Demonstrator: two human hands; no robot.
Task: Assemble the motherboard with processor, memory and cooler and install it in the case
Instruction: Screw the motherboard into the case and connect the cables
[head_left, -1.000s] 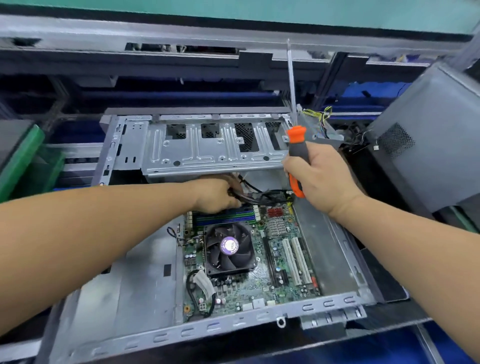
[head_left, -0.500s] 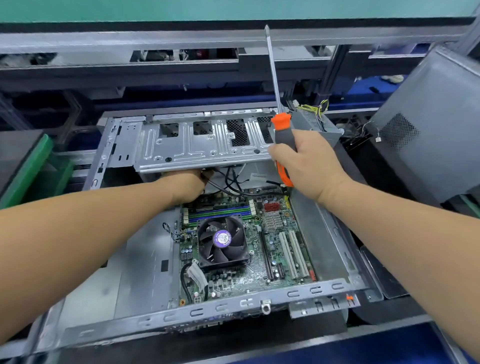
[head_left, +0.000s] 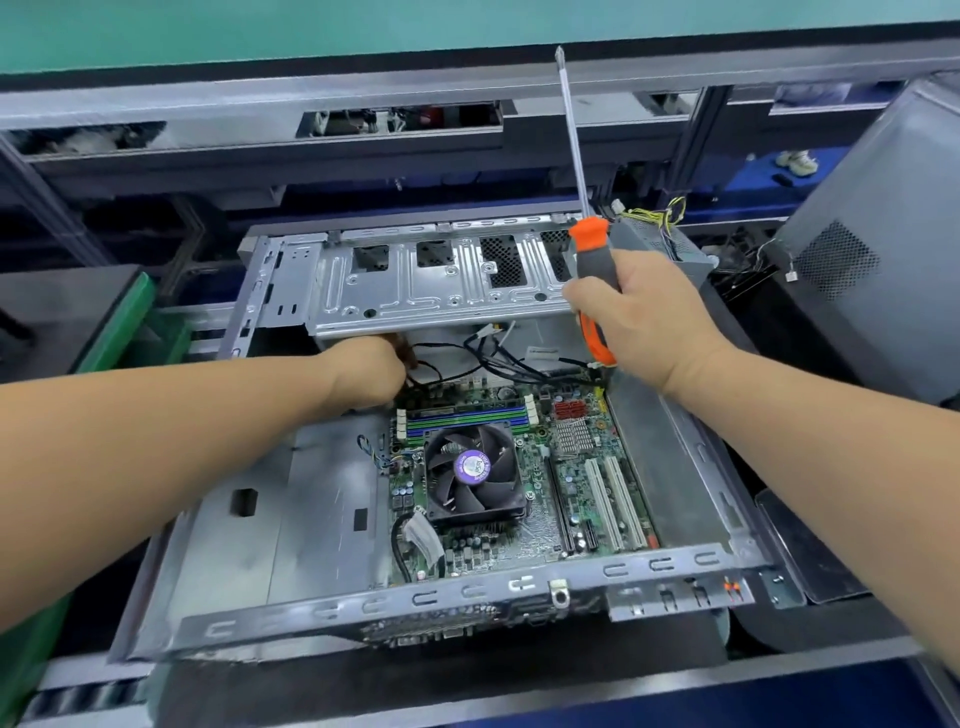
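The green motherboard (head_left: 582, 499) lies inside the open metal case (head_left: 322, 519), with the black cooler fan (head_left: 471, 470) and memory sticks (head_left: 465, 413) mounted on it. My left hand (head_left: 363, 374) reaches under the raised drive cage (head_left: 441, 291) at the board's far left corner, among black cables (head_left: 498, 358); its fingers are hidden. My right hand (head_left: 639, 322) grips an orange and grey screwdriver (head_left: 589, 260) by the handle, shaft pointing up, above the board's far right corner.
A grey case side panel (head_left: 878, 291) leans at the right. Green bins (head_left: 124, 332) stand at the left. Yellow and black wires (head_left: 654, 215) bunch behind the drive cage. The case's front rail (head_left: 467, 597) runs along its near edge.
My left hand has moved left and deeper under the drive cage, away from the cables near the memory. The right hand with the screwdriver stays raised in about the same place.
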